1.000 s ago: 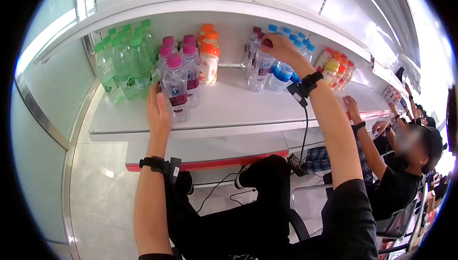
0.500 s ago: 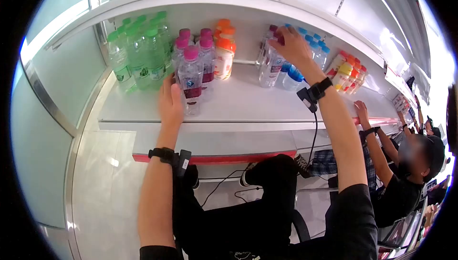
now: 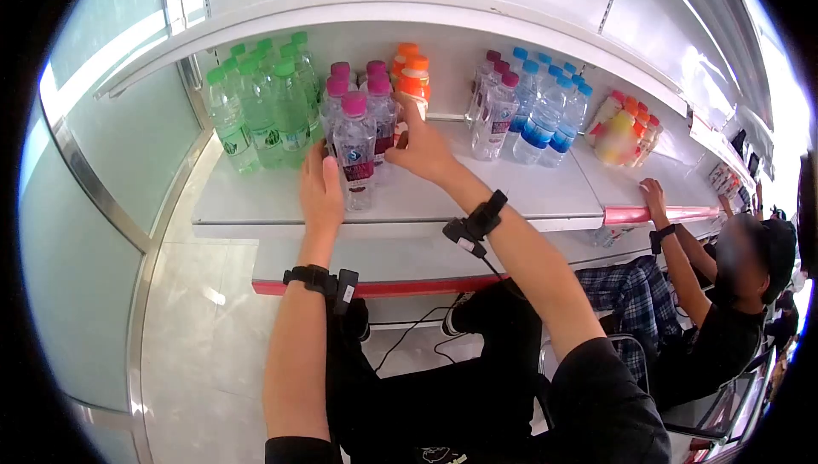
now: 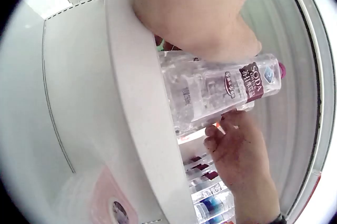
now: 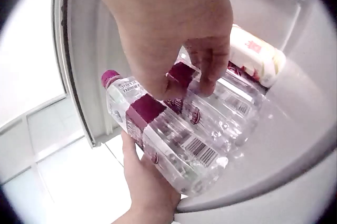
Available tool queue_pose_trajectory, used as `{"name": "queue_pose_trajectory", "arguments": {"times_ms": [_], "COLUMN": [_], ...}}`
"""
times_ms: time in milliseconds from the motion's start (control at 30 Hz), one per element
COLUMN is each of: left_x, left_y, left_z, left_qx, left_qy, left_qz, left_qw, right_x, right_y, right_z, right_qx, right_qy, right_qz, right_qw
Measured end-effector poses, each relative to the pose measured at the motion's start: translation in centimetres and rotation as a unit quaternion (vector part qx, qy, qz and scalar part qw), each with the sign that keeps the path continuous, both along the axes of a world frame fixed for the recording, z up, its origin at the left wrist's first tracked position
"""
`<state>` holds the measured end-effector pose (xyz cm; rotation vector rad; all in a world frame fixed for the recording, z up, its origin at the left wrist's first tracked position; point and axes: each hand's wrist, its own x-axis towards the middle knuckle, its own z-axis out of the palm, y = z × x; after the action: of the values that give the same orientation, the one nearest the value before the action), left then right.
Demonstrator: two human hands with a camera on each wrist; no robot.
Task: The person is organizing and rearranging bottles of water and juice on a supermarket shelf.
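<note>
Several clear bottles with pink caps and maroon labels stand in a cluster, the front bottle (image 3: 355,157) nearest the shelf edge. My left hand (image 3: 324,198) is upright against the left side of that front bottle, fingers pointing up. My right hand (image 3: 426,153) is at the cluster's right side, thumb and fingers spread around a second bottle (image 3: 383,119). In the right wrist view the fingers of my right hand (image 5: 174,39) overlap the second bottle's label; firm contact cannot be told. The front bottle (image 4: 221,84) spans the left wrist view, my right hand (image 4: 239,153) beyond it.
Green-capped bottles (image 3: 264,115) stand left of the cluster, orange-capped ones (image 3: 413,80) behind its right side. Further right are more maroon-labelled bottles (image 3: 494,119), blue-capped bottles (image 3: 541,115) and juice bottles (image 3: 622,136). An upper shelf (image 3: 409,8) overhangs; another person (image 3: 716,319) sits at right.
My right hand has let go of a maroon-labelled bottle beside the blue-capped ones and moved left to the pink-capped cluster. My left hand stays beside the front bottle.
</note>
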<state>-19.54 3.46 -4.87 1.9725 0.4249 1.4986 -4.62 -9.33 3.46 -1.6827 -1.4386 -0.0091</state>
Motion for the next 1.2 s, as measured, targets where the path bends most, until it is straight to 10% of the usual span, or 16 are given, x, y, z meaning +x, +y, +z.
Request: {"name": "queue_pose_trajectory", "arguments": {"times_ms": [1200], "left_x": [-0.2], "left_y": [-0.1], "left_z": [0.0], "left_qx": [0.01], "left_qy": [-0.005], "left_qz": [-0.001], "left_qw": [1.0], "right_x": [7.9], "right_y": [-13.3], "right_z": [-5.5], "right_qx": [-0.044], "right_qy": [0.178], "right_qz": [-0.124], "right_qw": [0.975]}}
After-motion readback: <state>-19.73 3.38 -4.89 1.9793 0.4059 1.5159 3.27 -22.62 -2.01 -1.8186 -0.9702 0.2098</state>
